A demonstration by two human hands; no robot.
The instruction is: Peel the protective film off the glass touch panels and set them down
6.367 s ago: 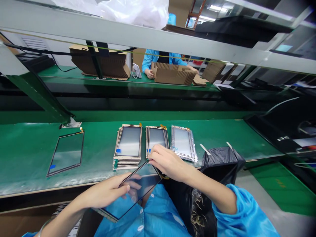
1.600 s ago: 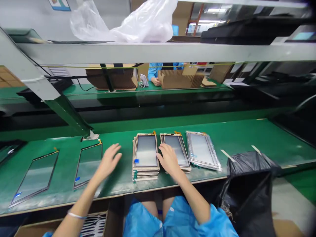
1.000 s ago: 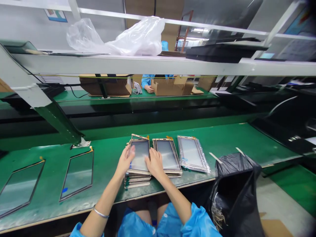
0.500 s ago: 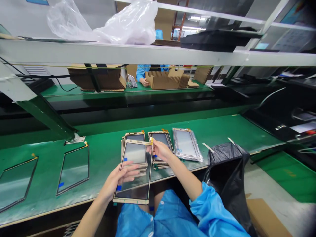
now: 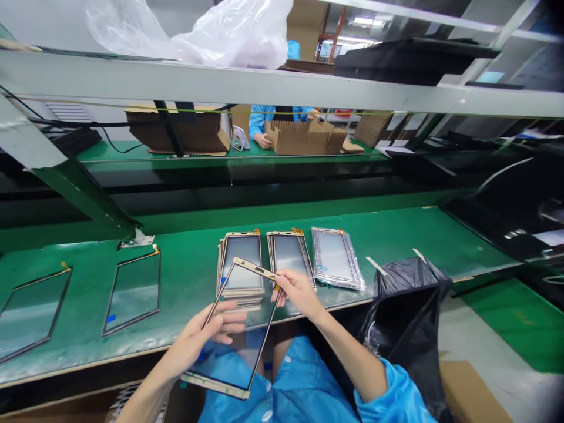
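Tilted over my lap is a clear glass touch panel [image 5: 240, 346] with a dark border and a pale strip along its top and bottom ends. At its left edge is my left hand [image 5: 207, 332], supporting the panel with fingers spread across it. My right hand [image 5: 297, 291] pinches the upper right corner. Behind the panel on the green bench stand a stack of framed panels [image 5: 243, 247], a second stack [image 5: 288, 252] beside it, and a plastic-wrapped stack [image 5: 337, 258] to the right.
Two single panels lie on the left: a nearer one [image 5: 134, 296] and a far-left one [image 5: 33, 317]. A black bag [image 5: 403, 329] hangs from the bench edge, taped on. Overhead runs a white shelf beam [image 5: 264, 88]. Across the bench, a co-worker's hand [image 5: 263, 140] touches a cardboard divider box [image 5: 304, 141].
The held panel has come lower and nearer my body, turning so its top tilts to the right. My right hand moved down and right with its corner; my left hand shifted slightly left and down.
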